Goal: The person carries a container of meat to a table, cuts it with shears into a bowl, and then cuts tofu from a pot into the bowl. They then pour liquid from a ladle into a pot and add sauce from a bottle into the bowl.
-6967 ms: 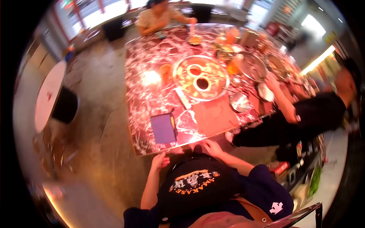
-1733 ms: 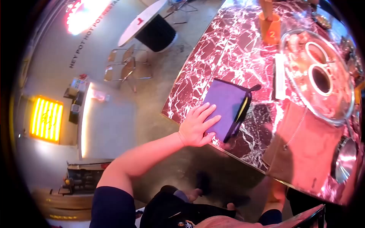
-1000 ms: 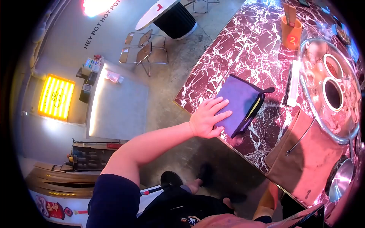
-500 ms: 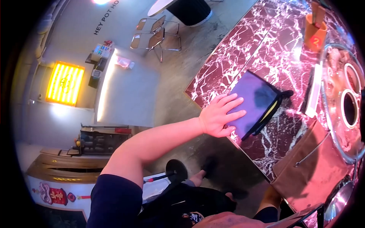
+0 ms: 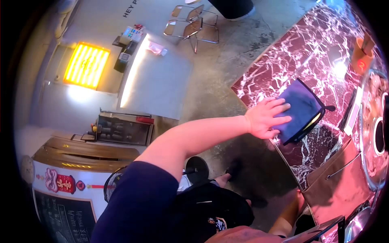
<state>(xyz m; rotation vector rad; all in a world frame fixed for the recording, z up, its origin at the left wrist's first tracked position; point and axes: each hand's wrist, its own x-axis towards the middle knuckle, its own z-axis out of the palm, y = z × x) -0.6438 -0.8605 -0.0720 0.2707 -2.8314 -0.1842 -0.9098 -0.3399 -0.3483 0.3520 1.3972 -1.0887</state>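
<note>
My left hand (image 5: 267, 117) lies palm down with its fingers spread on the near edge of a folded blue cloth (image 5: 300, 109). Black trim, a loop at one corner and a bit of yellow inside show on the cloth. It rests on a dark red marbled table (image 5: 300, 52). Of my right arm only the forearm (image 5: 285, 218) shows, low beside the table edge. Its fingers are hidden near a brown bag (image 5: 336, 190) with a metal chain.
A round, glassy pot (image 5: 370, 170) with ringed openings stands at the table's right. Beyond it is an orange holder (image 5: 362, 56) marked 2, and a white-edged slab (image 5: 354, 111) lies close by. Folding chairs (image 5: 192, 28) and a white counter (image 5: 160, 85) stand away from the table.
The view has shifted, so the table, cloth and arm sit further right in the picture. My left hand stays flat on the cloth, its place there nearly the same.
</note>
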